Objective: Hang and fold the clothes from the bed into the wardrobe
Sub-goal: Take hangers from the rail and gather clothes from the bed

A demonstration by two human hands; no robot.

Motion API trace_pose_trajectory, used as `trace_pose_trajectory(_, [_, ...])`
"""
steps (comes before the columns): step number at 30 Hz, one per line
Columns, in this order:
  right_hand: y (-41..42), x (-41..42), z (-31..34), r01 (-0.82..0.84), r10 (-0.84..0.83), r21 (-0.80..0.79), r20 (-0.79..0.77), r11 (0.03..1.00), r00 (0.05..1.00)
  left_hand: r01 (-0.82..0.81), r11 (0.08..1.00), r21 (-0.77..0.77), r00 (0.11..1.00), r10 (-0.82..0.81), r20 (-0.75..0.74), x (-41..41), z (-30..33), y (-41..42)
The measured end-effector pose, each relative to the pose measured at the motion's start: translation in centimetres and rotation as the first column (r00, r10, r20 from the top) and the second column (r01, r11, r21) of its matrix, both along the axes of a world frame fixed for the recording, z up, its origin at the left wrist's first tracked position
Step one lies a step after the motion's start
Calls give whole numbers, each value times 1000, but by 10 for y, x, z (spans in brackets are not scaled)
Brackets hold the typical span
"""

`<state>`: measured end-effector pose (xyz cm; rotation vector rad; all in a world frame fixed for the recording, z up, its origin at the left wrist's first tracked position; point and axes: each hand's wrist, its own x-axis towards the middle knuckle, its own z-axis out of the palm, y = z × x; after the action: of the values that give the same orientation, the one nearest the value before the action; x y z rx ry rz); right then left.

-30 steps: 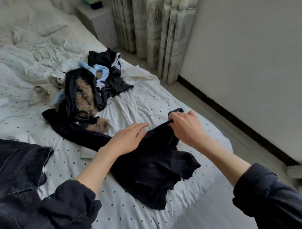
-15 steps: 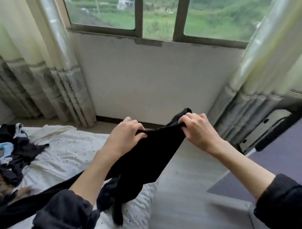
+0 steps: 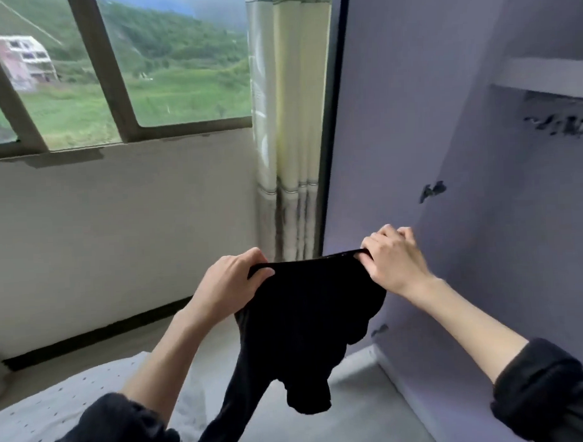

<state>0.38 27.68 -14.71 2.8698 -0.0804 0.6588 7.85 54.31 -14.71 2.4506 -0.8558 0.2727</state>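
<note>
Gripping black fabric garment [image 3: 307, 319] by its top edge, L hand [image 3: 231, 282] & R hand [image 3: 392, 260] hold it stretched in mid-air w/ rest hanging, above white dotted bed [image 3: 58, 404], beside lilac wardrobe [image 3: 480, 181].

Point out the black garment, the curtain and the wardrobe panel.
black garment [image 3: 306, 306]: head view, middle of the hanging cloth.
curtain [image 3: 286, 121]: head view, pale centre fold.
wardrobe panel [image 3: 396, 134]: head view, bare purple surface.
</note>
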Motion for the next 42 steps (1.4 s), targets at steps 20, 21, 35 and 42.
trace_pose_trajectory(20, [-250,-94,53,487,-334,644,-355,590,873,423,903,71,898,-407,-169,44,-30,-309])
trace_pose_trajectory(21, [-257,-96,55,510,-376,621,-346,595,859,406,912,62,905,-391,-169,44,-29,-325])
trace_pose_trajectory(35, [-312,-96,80,570,-590,613,-200,547,782,769,563,303,639,-660,-396,43,-47,-499])
trace_pose_trajectory(42, [-350,-162,46,800,-774,566,-409,201,484,611,717,336,785,-492,-377,65,-51,-529])
